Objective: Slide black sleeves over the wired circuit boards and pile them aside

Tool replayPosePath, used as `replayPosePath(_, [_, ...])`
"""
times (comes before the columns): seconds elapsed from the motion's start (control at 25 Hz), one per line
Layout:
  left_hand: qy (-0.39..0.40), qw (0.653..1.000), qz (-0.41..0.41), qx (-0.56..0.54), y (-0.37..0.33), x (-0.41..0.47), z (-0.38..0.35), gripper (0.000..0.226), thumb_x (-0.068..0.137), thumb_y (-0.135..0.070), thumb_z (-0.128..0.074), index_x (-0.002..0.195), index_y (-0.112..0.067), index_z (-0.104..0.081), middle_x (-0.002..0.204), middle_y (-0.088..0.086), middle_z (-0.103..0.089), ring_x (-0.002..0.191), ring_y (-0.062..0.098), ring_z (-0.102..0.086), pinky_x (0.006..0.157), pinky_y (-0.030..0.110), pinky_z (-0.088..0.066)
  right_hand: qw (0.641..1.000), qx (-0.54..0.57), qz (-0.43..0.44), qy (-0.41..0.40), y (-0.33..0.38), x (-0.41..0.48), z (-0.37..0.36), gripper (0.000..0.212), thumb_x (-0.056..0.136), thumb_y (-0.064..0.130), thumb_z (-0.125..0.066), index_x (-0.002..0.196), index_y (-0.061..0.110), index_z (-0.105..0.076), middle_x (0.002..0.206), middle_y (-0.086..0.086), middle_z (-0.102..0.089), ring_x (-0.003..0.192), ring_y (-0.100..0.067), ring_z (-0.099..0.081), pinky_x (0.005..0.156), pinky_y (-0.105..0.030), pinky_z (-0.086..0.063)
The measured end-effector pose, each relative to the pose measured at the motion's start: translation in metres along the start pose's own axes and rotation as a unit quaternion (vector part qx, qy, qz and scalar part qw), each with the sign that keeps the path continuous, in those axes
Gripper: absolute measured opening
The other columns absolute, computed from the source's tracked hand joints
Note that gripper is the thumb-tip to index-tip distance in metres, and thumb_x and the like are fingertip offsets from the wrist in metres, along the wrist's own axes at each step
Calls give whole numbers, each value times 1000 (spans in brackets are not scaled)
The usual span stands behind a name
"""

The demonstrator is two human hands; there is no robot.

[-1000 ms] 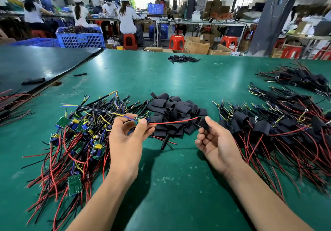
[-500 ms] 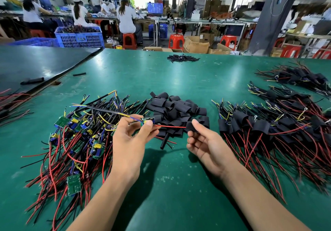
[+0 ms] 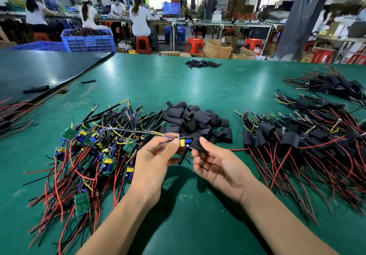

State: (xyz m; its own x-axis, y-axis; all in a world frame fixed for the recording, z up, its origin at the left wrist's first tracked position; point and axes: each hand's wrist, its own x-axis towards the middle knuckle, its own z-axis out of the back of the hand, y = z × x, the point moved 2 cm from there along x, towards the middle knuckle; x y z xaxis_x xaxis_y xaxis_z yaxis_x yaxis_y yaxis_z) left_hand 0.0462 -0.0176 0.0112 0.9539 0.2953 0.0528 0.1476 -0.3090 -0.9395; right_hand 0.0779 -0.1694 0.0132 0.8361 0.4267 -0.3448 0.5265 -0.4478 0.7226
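Above the table (image 3: 188, 205), left hand (image 3: 152, 165) pinches board (image 3: 185, 141), right hand (image 3: 217, 165) sleeve (image 3: 197, 144)

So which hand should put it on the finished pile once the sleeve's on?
Probably the right hand: it pinches the sleeve, and the sleeved pile lies on its side. The left hand holds the board.

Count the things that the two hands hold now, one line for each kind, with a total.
Wired circuit board: 1, pinched by the left hand.
Black sleeve: 1, held by the right hand.
Total: 2.
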Motion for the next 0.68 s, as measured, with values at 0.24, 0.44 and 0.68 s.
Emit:
replayPosePath(0.24, [34, 996, -39, 78, 1, 0, 1, 7, 90, -7, -68, 89, -10, -74, 89, 4, -76, 80, 9, -68, 68, 21, -54, 999, 23, -38, -15, 3, 0, 4, 21, 71, 24, -78, 71, 4, -78, 76, -11, -70, 57, -14, -64, 53, -26, -57])
replayPosePath(0.44, [29, 988, -87, 121, 1, -1, -2, 6, 89, -4, -69, 91, -1, -73, 84, -7, -75, 75, 3, -65, 71, 16, -52, 997, 15, -77, -13, 3, -2, 4, 22, 68, 21, -80, 73, 0, -77, 79, -13, -69, 57, -16, -64, 53, -27, -58])
replayPosePath(0.68, [32, 993, -60, 100, 2, -1, -2, 7, 90, -6, -68, 91, -10, -74, 86, 1, -77, 77, 5, -69, 68, 16, -53, 994, -11, -106, -11, 5, -3, 8, 22, 69, 18, -78, 75, -2, -74, 75, -13, -66, 53, -16, -59, 51, -27, -56])
